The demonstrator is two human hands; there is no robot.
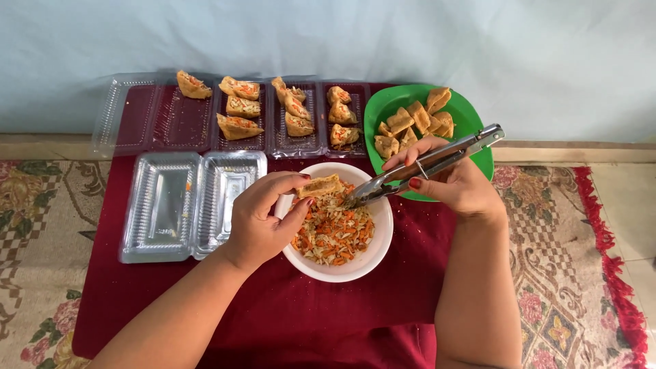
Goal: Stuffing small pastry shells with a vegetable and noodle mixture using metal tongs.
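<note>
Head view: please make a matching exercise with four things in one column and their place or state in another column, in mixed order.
Things:
1. metal tongs
2. fried pocket
3. green plate
4. open clear box

Places or states:
A. left of the white bowl, holding nothing
B. held in the left hand above the bowl
C. held in the right hand, tips in the shredded filling
D. right of the filled trays, bearing unfilled pockets

Pairs: 1-C, 2-B, 3-D, 4-A
</note>
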